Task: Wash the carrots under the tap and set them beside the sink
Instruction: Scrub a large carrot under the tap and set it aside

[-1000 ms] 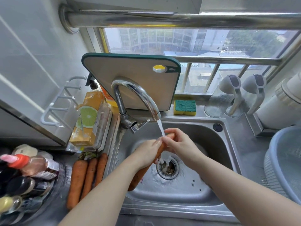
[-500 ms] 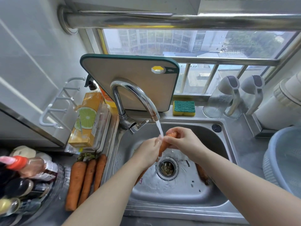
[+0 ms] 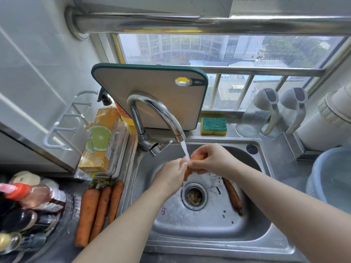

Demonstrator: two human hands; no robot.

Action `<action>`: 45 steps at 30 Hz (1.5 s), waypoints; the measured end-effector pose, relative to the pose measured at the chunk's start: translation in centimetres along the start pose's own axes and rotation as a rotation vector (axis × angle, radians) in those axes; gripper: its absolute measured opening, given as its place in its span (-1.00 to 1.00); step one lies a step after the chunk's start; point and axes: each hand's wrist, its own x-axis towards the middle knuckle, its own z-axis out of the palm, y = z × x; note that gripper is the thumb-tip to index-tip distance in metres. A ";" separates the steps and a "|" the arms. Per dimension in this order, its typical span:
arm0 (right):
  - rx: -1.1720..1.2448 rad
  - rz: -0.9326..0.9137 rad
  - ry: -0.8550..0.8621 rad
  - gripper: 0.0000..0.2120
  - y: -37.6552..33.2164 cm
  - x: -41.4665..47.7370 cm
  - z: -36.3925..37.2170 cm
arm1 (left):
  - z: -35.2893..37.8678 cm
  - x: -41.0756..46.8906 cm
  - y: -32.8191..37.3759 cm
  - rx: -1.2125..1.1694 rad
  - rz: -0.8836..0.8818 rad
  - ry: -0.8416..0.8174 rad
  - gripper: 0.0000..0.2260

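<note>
Carrots are in three places. One carrot [image 3: 191,164] is gripped by both hands over the steel sink [image 3: 254,236], right under the stream from the curved tap [image 3: 161,114]; water strikes it where the two hands meet. The left hand [image 3: 171,175] has its fingers curled around the carrot's lower length, while the right hand [image 3: 212,160] clasps the upper end, fingers wrapped over the top so only a short orange stretch shows between them. A second carrot [image 3: 233,196] lies loose on the basin floor at about three o'clock from the drain [image 3: 194,196], well apart from either hand. Three more carrots [image 3: 100,207] lie side by side on the counter just beside the sink's nine o'clock edge, leafy ends pointing toward twelve o'clock.

Behind the tap at twelve o'clock a cutting board [image 3: 152,90] leans upright against the window rail, with a green-and-yellow sponge [image 3: 214,126] next to it at one o'clock. A yellow box printed with lime slices [image 3: 100,139] sits at ten o'clock, and a pale blue basin [image 3: 334,177] at three o'clock.
</note>
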 end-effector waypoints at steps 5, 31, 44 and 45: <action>0.102 0.068 -0.127 -0.86 -0.3 0.0 -0.9 | -0.2 -0.1 0.0 0.012 0.001 0.025 -0.59; 0.244 -0.064 0.143 -0.78 1.7 0.4 1.7 | -0.2 0.1 0.6 -0.378 -0.178 -0.204 -0.50; 0.019 -0.113 0.320 -0.84 2.6 0.9 0.6 | -0.2 0.6 1.4 -0.139 0.002 -0.240 -0.71; 0.026 -0.089 0.343 -0.79 2.5 0.9 0.8 | 0.0 0.5 1.2 -0.033 0.037 -0.229 -0.77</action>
